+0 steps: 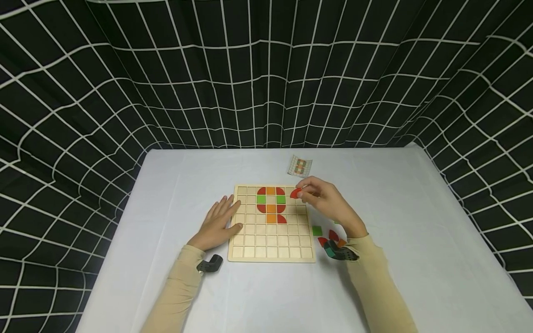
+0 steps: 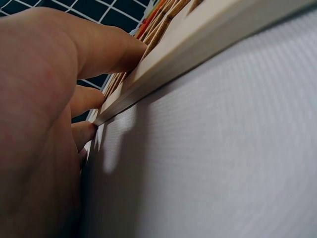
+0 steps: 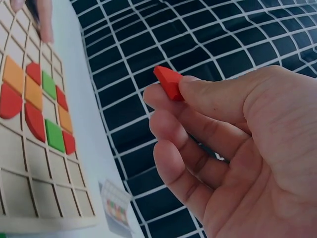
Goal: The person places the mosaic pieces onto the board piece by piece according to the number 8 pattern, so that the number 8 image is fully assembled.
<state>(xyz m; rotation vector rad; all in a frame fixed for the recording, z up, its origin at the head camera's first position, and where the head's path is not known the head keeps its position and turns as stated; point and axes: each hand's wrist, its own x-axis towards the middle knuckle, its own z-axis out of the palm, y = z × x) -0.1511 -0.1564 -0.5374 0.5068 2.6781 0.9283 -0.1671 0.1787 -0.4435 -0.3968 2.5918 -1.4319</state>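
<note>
A wooden grid board (image 1: 254,240) lies on the table with a pattern of red, orange and green tiles in its upper middle. Between thumb and index finger, my right hand (image 1: 329,199) pinches a red quarter-circle tile (image 1: 295,193), raised over the board's upper right. The right wrist view shows the same red tile (image 3: 171,83) at the fingertips, the other fingers loosely bent. My left hand (image 1: 214,226) lies at the board's left side, its fingers extended and spread. In the left wrist view, fingertips touch the board's edge (image 2: 163,69).
Several loose tiles lie right of the board under the right wrist, among them a green square (image 1: 317,231) and a red quarter-circle (image 1: 333,235). Behind the board, a small pattern card (image 1: 300,166) sits on the white table (image 1: 187,171). Dark gridded curtains (image 1: 266,92) surround the table.
</note>
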